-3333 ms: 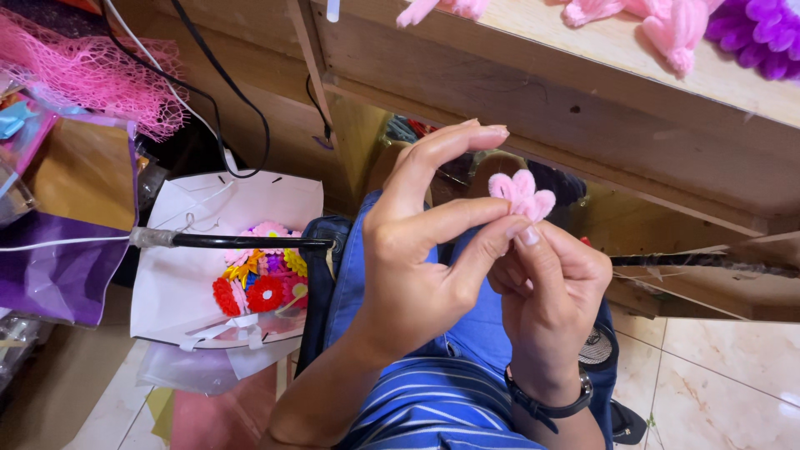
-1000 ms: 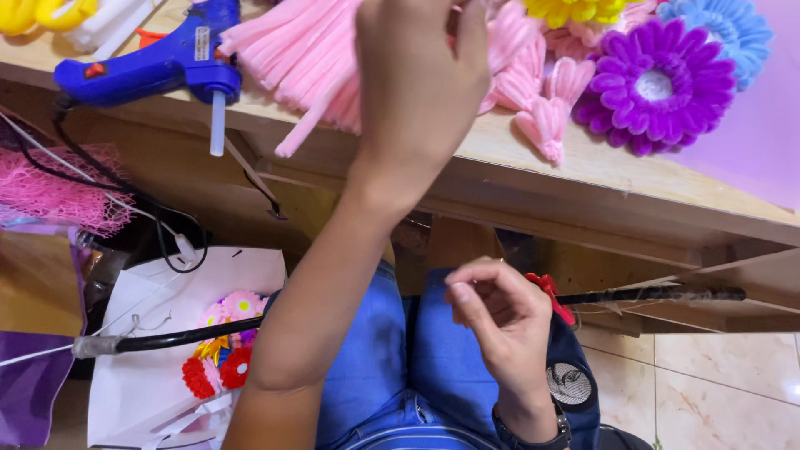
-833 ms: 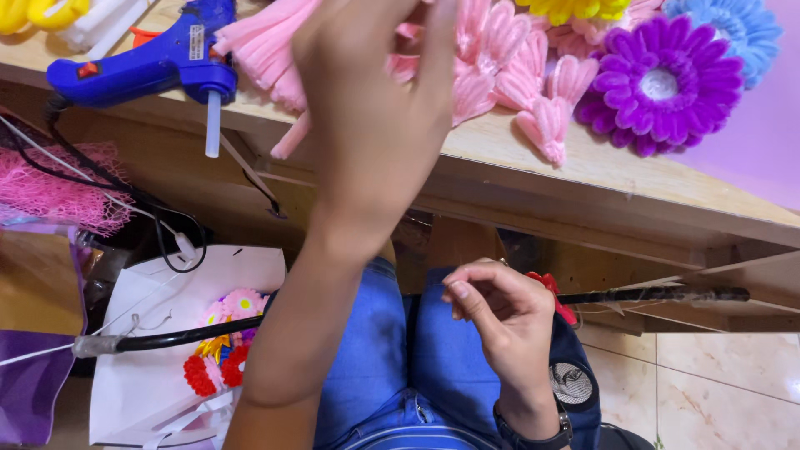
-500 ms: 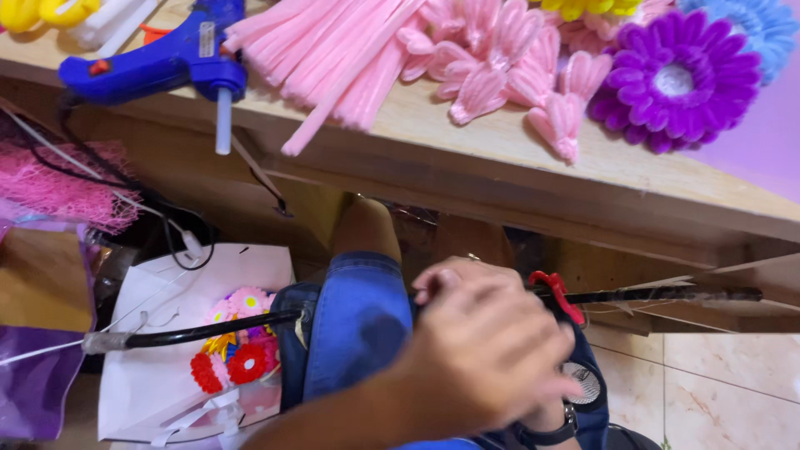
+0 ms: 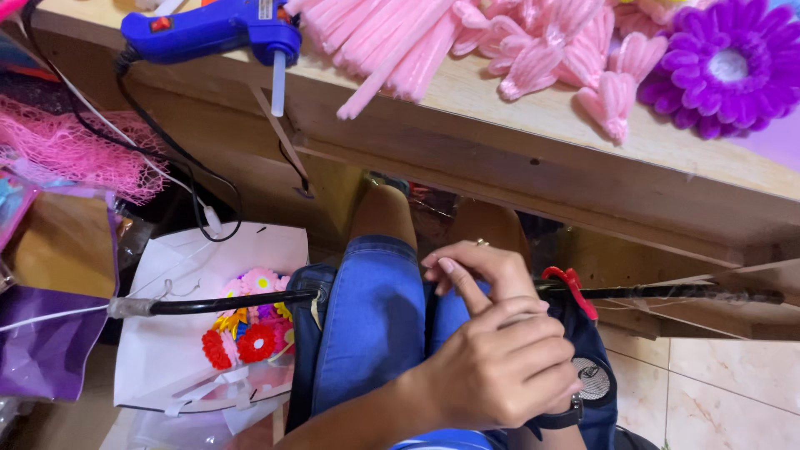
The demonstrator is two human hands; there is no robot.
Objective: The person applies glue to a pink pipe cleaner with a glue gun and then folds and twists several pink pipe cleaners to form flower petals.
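Both hands now meet low over the lap, after the left hand (image 5: 492, 375) came down from the table.

Head view: left hand lies over the right hand (image 5: 479, 271), low in the centre of the frame; both are curled, but what they pinch is hidden, so I cannot tell the grasp. Pink fuzzy stems (image 5: 392, 42) lie in a bundle at the top centre on the wooden table (image 5: 533, 158), beside folded pink petals (image 5: 575, 62); they look light, soft and bendable, best taken near the middle. Blue glue gun (image 5: 208, 29) rests upper left, purple flower (image 5: 725, 71) upper right. White bag (image 5: 175, 333) stands on the floor, lower left.
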